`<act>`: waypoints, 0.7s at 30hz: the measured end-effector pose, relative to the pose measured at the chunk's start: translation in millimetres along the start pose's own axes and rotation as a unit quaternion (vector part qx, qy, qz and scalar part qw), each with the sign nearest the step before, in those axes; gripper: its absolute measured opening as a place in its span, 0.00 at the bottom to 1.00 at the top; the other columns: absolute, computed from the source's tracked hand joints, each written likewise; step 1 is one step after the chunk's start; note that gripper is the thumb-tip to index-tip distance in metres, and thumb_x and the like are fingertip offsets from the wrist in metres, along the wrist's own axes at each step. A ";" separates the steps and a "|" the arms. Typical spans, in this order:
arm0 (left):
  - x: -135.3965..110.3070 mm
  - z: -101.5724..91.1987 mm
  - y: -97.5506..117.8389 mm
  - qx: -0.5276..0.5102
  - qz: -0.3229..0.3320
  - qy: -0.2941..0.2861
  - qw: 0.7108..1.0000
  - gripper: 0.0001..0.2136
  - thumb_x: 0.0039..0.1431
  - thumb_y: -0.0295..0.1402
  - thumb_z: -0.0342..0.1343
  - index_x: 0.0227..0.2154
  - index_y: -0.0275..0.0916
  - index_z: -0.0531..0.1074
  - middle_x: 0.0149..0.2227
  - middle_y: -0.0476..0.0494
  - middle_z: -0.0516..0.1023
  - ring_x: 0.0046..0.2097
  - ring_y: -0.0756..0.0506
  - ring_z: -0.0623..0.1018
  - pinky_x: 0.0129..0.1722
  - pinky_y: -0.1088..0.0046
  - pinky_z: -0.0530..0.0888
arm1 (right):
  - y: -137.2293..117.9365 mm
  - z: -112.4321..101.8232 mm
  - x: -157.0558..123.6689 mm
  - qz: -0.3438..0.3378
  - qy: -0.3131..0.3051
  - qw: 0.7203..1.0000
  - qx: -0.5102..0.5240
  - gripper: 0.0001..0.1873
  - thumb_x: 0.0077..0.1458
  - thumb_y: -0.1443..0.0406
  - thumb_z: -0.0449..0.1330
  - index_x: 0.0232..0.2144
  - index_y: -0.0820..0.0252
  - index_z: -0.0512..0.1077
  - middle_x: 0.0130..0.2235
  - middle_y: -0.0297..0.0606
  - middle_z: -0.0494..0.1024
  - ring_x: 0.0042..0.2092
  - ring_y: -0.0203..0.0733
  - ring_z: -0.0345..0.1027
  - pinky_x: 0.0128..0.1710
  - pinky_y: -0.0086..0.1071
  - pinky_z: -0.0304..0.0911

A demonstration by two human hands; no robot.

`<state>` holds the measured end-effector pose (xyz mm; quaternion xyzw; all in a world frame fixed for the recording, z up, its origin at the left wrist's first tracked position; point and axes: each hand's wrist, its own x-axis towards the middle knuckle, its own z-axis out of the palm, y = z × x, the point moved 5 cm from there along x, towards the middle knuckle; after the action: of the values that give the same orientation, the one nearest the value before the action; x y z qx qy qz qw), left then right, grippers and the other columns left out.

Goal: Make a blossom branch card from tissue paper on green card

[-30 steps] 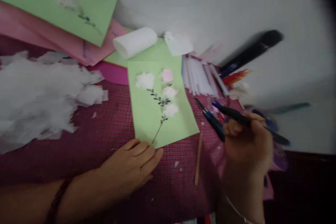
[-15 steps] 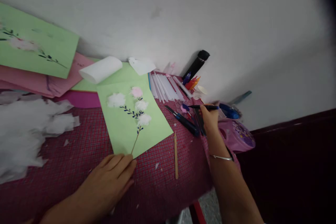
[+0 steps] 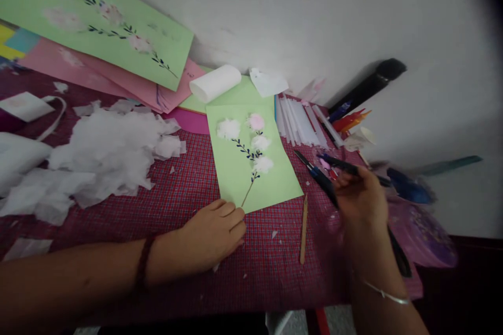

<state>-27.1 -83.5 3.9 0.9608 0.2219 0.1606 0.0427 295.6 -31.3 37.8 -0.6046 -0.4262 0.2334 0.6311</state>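
A light green sheet (image 3: 228,183) lies before me, decorated with white and pink tissue-paper flowers (image 3: 262,165), dark blue leaves and a thin brown stem. My left hand (image 3: 220,230) rests at its lower left edge, fingers curled together by the stem's end; the thumb is hidden. My right hand (image 3: 363,196), slightly blurred, holds a dark pen (image 3: 341,164) over the table's right side. Beside it lies a dark blue utility knife (image 3: 320,178). A pointed wooden stick (image 3: 304,230) is between the sheet and my right hand.
Torn white tissue paper (image 3: 106,146) is heaped at left. A second decorated green sheet (image 3: 165,57) leans at the wall above pink papers. Behind are a white roll (image 3: 215,84), glue sticks (image 3: 298,123), a black cylinder (image 3: 365,84) and coloured tubes (image 3: 349,120); a pink-purple case (image 3: 426,235) is at right.
My view has swung left, so things appear farther right and more tissue paper shows. My right hand has turned, showing more palm, with the pen still in it. My left hand stays at the sheet's edge.
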 end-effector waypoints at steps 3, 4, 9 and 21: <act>-1.0 1.3 -0.3 -0.001 0.000 -0.016 1.000 0.04 0.61 0.31 0.56 0.34 0.37 0.68 0.34 0.47 0.72 0.38 0.45 0.69 0.39 0.68 0.64 | 15.9 49.6 -48.8 0.193 -0.046 0.970 0.139 0.12 0.44 0.58 0.65 0.27 0.56 0.66 0.18 0.25 0.63 0.19 0.31 0.56 0.19 0.28 0.53; -1.2 1.6 -0.6 -0.001 -0.001 -0.023 1.000 0.04 0.61 0.31 0.57 0.35 0.37 0.68 0.35 0.46 0.72 0.38 0.45 0.69 0.40 0.68 0.65 | 18.0 61.8 -62.4 0.212 -0.047 0.965 0.147 0.12 0.44 0.59 0.65 0.29 0.57 0.67 0.18 0.26 0.65 0.20 0.31 0.57 0.19 0.27 0.53; -0.3 -0.1 -1.0 -0.003 -0.001 -0.036 0.999 0.05 0.59 0.31 0.59 0.35 0.37 0.69 0.35 0.46 0.72 0.39 0.44 0.69 0.41 0.67 0.65 | 20.6 83.8 -89.5 0.171 -0.052 0.979 0.097 0.10 0.47 0.62 0.65 0.31 0.58 0.69 0.20 0.27 0.69 0.21 0.31 0.59 0.19 0.25 0.52; 1.7 -0.8 -1.2 0.002 0.009 -0.032 0.999 0.04 0.60 0.31 0.58 0.36 0.36 0.71 0.35 0.46 0.73 0.38 0.44 0.70 0.40 0.65 0.66 | 21.7 78.2 -90.4 0.137 -0.048 0.988 0.043 0.07 0.50 0.63 0.63 0.30 0.58 0.69 0.20 0.26 0.67 0.22 0.32 0.59 0.21 0.28 0.54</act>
<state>-26.4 -81.7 4.9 0.9676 0.2117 0.1295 0.0469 188.5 -56.9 -13.6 -0.6179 -0.3587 0.3645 0.5972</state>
